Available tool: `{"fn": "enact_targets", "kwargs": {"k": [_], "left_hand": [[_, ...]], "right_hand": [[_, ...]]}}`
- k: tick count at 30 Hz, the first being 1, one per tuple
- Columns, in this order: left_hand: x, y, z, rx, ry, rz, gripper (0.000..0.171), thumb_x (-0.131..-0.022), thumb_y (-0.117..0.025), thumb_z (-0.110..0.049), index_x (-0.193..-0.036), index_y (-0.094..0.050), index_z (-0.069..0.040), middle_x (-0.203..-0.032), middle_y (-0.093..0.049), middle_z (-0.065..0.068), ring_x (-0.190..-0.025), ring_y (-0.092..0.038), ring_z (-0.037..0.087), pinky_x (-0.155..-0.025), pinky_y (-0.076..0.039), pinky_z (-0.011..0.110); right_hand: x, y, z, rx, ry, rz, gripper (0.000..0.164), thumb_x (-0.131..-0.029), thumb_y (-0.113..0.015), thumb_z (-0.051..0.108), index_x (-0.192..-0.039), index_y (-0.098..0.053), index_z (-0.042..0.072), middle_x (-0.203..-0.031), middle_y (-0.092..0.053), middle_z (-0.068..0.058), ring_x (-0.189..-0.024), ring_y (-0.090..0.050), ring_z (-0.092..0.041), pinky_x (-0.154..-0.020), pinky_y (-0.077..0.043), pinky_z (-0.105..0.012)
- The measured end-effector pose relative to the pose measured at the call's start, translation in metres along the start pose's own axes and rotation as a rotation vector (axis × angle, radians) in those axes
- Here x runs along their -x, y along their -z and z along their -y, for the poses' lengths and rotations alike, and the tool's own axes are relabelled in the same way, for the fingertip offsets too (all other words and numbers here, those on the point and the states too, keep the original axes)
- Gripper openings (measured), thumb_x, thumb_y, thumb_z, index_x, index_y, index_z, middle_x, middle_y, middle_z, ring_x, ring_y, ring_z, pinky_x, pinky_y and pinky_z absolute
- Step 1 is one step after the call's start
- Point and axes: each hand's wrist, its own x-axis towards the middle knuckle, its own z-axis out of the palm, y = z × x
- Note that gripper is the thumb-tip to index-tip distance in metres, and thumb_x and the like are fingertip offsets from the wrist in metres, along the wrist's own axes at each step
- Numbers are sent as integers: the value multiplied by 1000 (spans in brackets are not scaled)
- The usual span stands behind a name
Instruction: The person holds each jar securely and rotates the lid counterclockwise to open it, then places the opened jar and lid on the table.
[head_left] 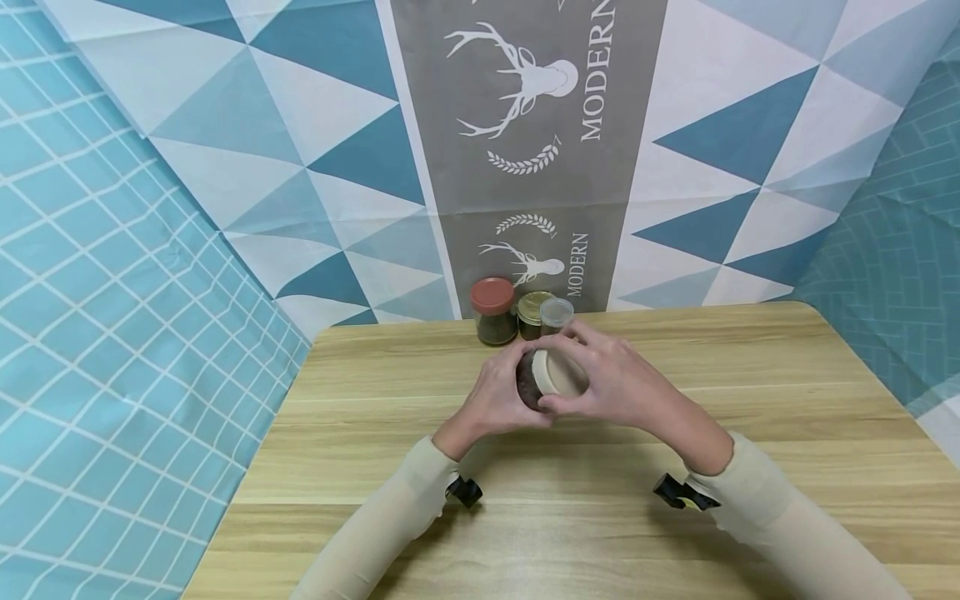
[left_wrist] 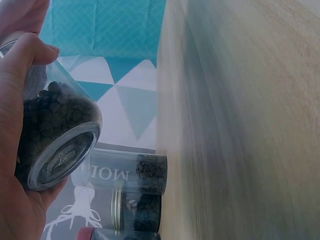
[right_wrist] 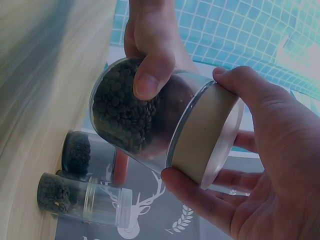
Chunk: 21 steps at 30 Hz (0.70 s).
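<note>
A glass jar (right_wrist: 117,112) partly filled with dark bean-like pieces is held tilted between both hands above the table. My left hand (head_left: 497,393) grips its glass body, the thumb lying across the side in the right wrist view. The fingers of my right hand (head_left: 615,379) curl round the wide beige lid (right_wrist: 202,135), which sits on the jar's mouth. From the left wrist view, the round glass base (left_wrist: 65,155) faces the camera. Behind the hands, a clear-lidded jar (head_left: 557,313) is partly hidden by the right hand in the head view.
At the table's back edge stand a red-lidded jar (head_left: 495,321) and a gold-lidded jar (head_left: 530,308), both with dark contents, close to the clear-lidded one. The wooden table (head_left: 360,433) meets a patterned cloth backdrop (head_left: 360,167) at the back. A blue tiled cloth (head_left: 112,333) hangs at the left.
</note>
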Motion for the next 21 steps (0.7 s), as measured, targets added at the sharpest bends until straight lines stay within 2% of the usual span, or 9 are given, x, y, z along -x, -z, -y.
{"fn": "enact_targets", "kwargs": {"k": [4,9,13,16,21], "left_hand": [[1,0,1,-8,-17,-4,92,-65,-98,-27,-146,-61,-4,-132,-75,14,-116,-74,28,-101,-64,45],[2,1,2,-11,-33,1,91,-66,-98,-27,-146,-61,-3,-136,-75,15,-120,-74,29,-103,-64,45],[3,0,2,-13,-41,8,91,-67,-98,-27,-146,-60,-2,-134,-74,14,-118,-75,28,-103,-64,45],[3,-1,3,-15,-41,15,89,-68,-98,-27,-145,-60,-2,-131,-74,13,-115,-75,27,-101,-65,43],[4,-1,3,-10,-25,27,91,-68,-99,-27,-146,-60,-2,-130,-75,12,-115,-76,26,-101,-66,44]], "right_hand": [[0,1,-4,5,77,1,69,-83,-96,36,-147,-74,23,-122,-71,-6,-94,-68,-19,-79,-60,-36],[0,4,-9,15,216,22,69,-81,-98,31,-144,-73,18,-135,-71,-11,-115,-73,-28,-96,-66,-49],[0,5,-13,13,310,50,67,-80,-102,27,-140,-73,18,-145,-68,-14,-128,-71,-33,-102,-67,-54],[1,6,-15,1,348,65,69,-78,-105,24,-139,-72,18,-148,-67,-13,-132,-68,-33,-102,-67,-53],[1,6,-16,-14,359,71,71,-76,-105,20,-137,-71,18,-148,-67,-13,-131,-67,-32,-101,-67,-51]]}}
